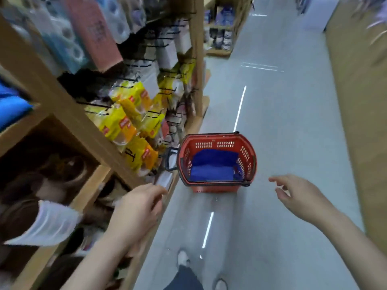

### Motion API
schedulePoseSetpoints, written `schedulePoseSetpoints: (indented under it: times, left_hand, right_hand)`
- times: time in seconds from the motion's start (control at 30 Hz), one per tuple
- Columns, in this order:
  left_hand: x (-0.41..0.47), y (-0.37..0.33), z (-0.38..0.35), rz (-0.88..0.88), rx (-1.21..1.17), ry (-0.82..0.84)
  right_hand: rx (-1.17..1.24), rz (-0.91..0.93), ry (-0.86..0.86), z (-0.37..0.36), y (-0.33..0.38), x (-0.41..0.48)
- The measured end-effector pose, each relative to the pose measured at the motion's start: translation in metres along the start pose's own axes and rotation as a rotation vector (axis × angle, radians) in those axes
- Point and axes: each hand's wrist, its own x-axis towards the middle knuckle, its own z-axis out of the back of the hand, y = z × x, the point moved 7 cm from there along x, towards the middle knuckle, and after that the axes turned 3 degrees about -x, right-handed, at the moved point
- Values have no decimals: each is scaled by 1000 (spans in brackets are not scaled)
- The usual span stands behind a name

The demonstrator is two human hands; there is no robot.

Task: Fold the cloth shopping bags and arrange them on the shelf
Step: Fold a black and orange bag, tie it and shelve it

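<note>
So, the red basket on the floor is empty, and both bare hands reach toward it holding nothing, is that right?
Not quite: the head view shows blue cloth lying in the red basket on the floor. The left hand and right hand do reach toward it holding nothing.

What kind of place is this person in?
Most likely a shop aisle, perhaps household goods. The wooden shelves on the left carry packaged wares on hooks, such as yellow packets, and a red shopping basket holding blue cloth stands on the grey floor.
</note>
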Motion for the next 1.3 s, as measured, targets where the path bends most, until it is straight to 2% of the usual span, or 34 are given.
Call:
schedulePoseSetpoints:
  times: [0.23, 0.53, 0.63, 0.77, 0.83, 0.93, 1.0, 1.1, 1.23, 1.3]
  left_hand:
    - [144, 32, -132, 128, -195, 168]
    - [330, 80, -341, 267, -350, 484]
    - [367, 97, -423, 334, -397, 571]
    - [404, 120, -536, 312, -292, 696]
    - [413, 128, -591, 279, -236, 830]
    - [407, 137, -653, 354, -309, 1076]
    - [404, 136, -667, 377, -321, 1136]
    - [417, 125, -649, 318, -352, 990]
    - [429, 87, -560, 217, -681, 851]
    - [432, 75, -504, 201, -823, 816]
  right_hand:
    - [422, -297, -88, -33, -71, 92]
    - [545, -430, 21, -162, -116, 275]
    - [540, -431, 125, -232, -130, 329]
    - [469, -358, 311, -332, -140, 395]
    - [447, -334, 408, -377, -143, 417]
    - [476, -344, 540, -429, -145, 430]
    - [469, -355, 607, -447, -145, 431]
    - [471, -318, 619, -452, -138, 435]
    - [340, -134, 662, -429, -114, 442]
    - [162, -62, 570, -400, -110, 446]
